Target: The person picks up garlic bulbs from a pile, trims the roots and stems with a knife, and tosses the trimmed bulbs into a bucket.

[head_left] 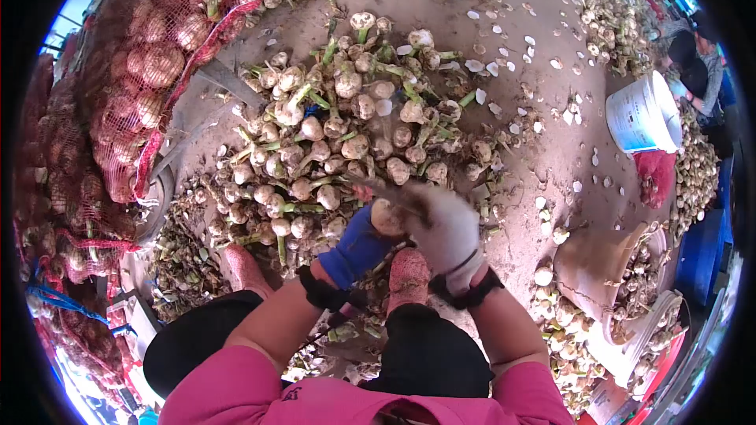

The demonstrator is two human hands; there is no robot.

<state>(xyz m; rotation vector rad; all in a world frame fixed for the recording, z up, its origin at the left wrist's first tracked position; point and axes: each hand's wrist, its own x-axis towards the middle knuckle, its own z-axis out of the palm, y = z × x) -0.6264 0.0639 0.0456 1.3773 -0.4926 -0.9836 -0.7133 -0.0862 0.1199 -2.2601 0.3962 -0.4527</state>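
Note:
My left hand (356, 245), in a blue glove, is closed round a pale garlic bulb (387, 218) in front of my knees. My right hand (450, 230), in a greyish-white glove, is closed beside the bulb and smeared by motion. A long dark blade, apparently a knife (391, 195), reaches left from my right fingers across the top of the bulb; its handle is hidden in the glove. Just beyond both hands lies a heap of garlic bulbs (346, 83) with green stems and dirty roots.
Red mesh sacks of garlic (162, 63) stand at the left. On the right are a white bucket (639, 116), a tipped tan container (594, 267) and more trimmed garlic (571, 346). Another person (701, 71) sits at the far right. Peel scraps dot the floor (543, 27).

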